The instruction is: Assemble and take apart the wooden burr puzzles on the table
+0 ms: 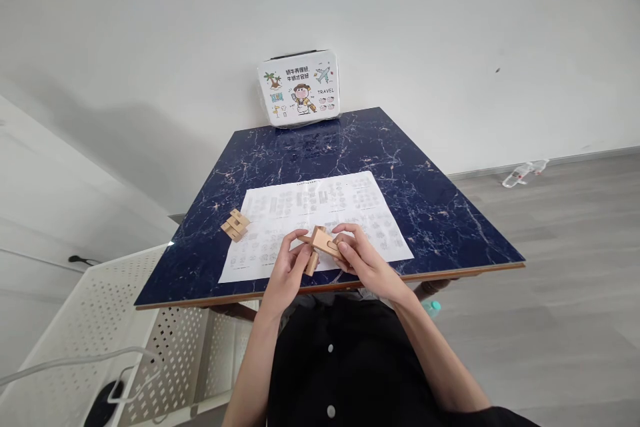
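Note:
Over the near part of a printed sheet, my left hand (289, 269) and my right hand (363, 260) both grip light wooden puzzle pieces (326, 241). A flat notched block faces up between my hands, with my right thumb resting on it by an oblong recess. Shorter wooden bars cross beneath it, one pointing down toward me and one held by my left fingers. How the bars interlock is partly hidden by my fingers. The instruction sheet (270, 230) carries many small grey diagrams. At its left edge lies a small cluster of wooden pieces (235, 225).
The dark blue marble-patterned table (425, 213) has a wooden front edge close to my body. A white case (300, 90) with cartoon prints leans against the wall at the back. A white perforated cabinet (100, 307) stands at left. Plastic bottles (525, 173) lie on the floor at right.

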The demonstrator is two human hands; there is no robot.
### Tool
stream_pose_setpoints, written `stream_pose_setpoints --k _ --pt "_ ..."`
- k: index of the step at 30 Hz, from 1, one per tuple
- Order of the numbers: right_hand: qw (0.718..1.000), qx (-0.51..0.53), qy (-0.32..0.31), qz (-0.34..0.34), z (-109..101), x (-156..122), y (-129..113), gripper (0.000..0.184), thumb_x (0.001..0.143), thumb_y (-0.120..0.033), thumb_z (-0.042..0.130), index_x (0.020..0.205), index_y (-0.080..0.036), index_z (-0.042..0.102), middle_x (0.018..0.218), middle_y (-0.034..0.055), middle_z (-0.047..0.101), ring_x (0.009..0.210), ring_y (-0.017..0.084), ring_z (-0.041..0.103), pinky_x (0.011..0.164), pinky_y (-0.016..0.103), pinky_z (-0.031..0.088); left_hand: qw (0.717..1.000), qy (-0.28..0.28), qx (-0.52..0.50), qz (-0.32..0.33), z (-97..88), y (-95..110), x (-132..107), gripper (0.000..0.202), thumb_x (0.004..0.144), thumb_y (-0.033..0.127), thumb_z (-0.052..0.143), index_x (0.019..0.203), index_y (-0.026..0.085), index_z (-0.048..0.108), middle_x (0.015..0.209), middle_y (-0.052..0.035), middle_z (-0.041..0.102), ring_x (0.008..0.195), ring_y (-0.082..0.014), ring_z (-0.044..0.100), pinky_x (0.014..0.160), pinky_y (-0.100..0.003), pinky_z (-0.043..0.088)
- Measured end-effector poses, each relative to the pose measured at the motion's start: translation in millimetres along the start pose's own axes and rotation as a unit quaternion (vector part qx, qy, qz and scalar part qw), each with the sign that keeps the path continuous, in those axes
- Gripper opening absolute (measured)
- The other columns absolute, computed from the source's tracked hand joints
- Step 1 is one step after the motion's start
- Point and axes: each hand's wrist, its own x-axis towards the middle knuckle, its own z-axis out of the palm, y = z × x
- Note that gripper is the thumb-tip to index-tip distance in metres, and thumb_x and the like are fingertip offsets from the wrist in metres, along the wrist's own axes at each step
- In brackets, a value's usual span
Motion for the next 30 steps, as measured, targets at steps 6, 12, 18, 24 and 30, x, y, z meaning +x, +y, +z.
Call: stream_pose_setpoints --k 6,12,18,24,30 --pt "0.999 -0.012 -0.044 0.006 -3 2 0 0.025 0.114 -0.049 0.042 0.122 -0.025 0.047 0.088 -0.0014 0.056 0.067 0.013 0.047 0.065 0.029 0.040 1.000 -0.001 -0.012 0.026 -1.3 -2 0 0.048 0.104 0.056 0.059 0.137 0.023 0.048 0.089 -0.0014 0.068 0.083 -0.0177 0.063 0.082 -0.031 0.052" --pt "0.994 -0.100 -0.046 0.012 0 2 -10 0.029 0.114 -0.048 0.042 0.110 -0.022 0.055 0.080 -0.0030 0.054 0.060 0.012 0.041 0.061 0.029 0.036 0.999 -0.031 -0.012 0.043 -0.3 -2 -1 0.054 0.104 0.057 0.059 0.144 0.024 0.042 0.091 -0.0008 0.065 0.083 -0.0168 0.062 0.082 -0.032 0.052" --pt "0.991 -0.128 -0.030 0.028 1 2 -6 0.031 0.112 -0.048 0.043 0.109 -0.021 0.059 0.078 -0.0025 0.054 0.057 0.012 0.041 0.056 0.027 0.033 0.997 -0.053 -0.017 0.054 1.3 3 -1 0.056 0.106 0.055 0.056 0.147 0.025 0.033 0.083 0.0020 0.066 0.072 -0.0162 0.063 0.077 -0.033 0.053" --pt "0.987 -0.158 0.035 0.022 6 5 4 0.029 0.112 -0.045 0.044 0.098 -0.023 0.056 0.076 -0.0023 0.056 0.057 0.013 0.047 0.057 0.027 0.038 0.999 -0.023 -0.003 0.047 7.5 2 -4 0.048 0.110 0.053 0.048 0.147 0.024 0.036 0.095 -0.0026 0.070 0.079 -0.0184 0.066 0.085 -0.038 0.054" --pt "0.989 -0.135 0.041 0.032 7 5 4 0.026 0.111 -0.046 0.046 0.102 -0.023 0.056 0.081 -0.0013 0.061 0.058 0.013 0.051 0.059 0.027 0.042 0.999 -0.007 -0.024 0.033 10.1 4 -5 0.054 0.111 0.057 0.038 0.152 0.021 0.035 0.099 -0.0049 0.072 0.080 -0.0207 0.067 0.088 -0.042 0.054"
